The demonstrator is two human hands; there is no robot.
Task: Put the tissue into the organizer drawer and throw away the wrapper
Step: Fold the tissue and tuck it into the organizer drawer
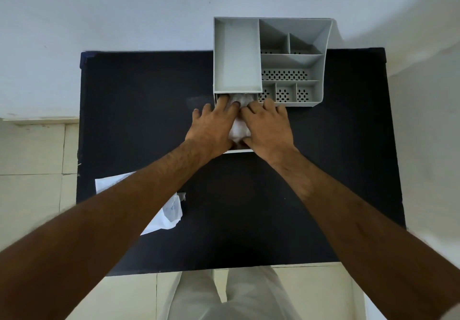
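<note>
- The left hand point(214, 127) lies flat, fingers spread, its grip pressing down on the crumpled white tissue point(239, 129); the right hand point(267, 125) presses the same tissue from 3 o'clock, fingers likewise flat
- The tissue sits inside the pulled-out grey plastic drawer point(237, 150), at 6 o'clock of the grey compartmented plastic organizer point(268, 61)
- The organizer stands at 12 o'clock on the black surface point(139, 110)
- The white, partly clear plastic wrapper point(166, 216) lies at 8 o'clock on the surface, partly under the left forearm
</note>
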